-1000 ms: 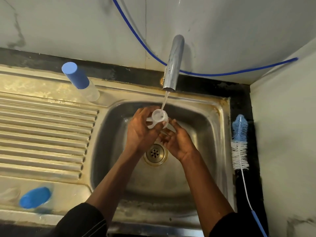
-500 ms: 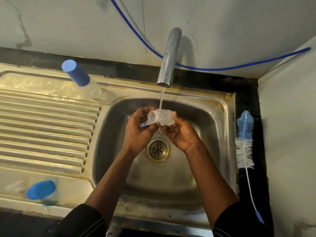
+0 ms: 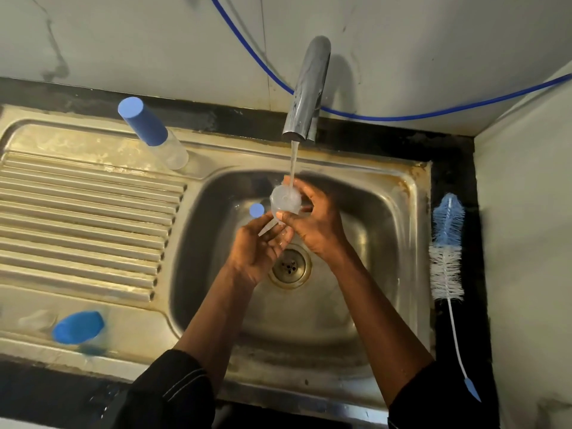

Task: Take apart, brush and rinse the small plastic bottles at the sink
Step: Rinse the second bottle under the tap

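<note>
My right hand (image 3: pixel 315 224) grips a small clear plastic bottle (image 3: pixel 285 200) under the running water from the tap (image 3: pixel 306 91), with the bottle's round end towards me. My left hand (image 3: pixel 257 252) sits just below and to the left, palm up, and holds the blue-topped pump piece (image 3: pixel 257 209), whose thin clear tube lies across the fingers. Both hands are over the steel sink basin (image 3: pixel 387 230), above the drain (image 3: pixel 289 266). How firmly the left fingers close on the piece is hard to make out.
A blue-capped clear bottle (image 3: pixel 151 131) stands at the back of the ribbed drainboard (image 3: pixel 80 230). Another blue-capped bottle (image 3: pixel 77 327) lies at its front left. A blue-and-white bottle brush (image 3: pixel 447 249) lies on the dark counter to the right. A blue hose (image 3: pixel 402 116) runs along the wall.
The bottle has turned from lying sideways between both hands to end-up in my right hand. My left hand has dropped lower with the pump piece. The camera has shifted slightly.
</note>
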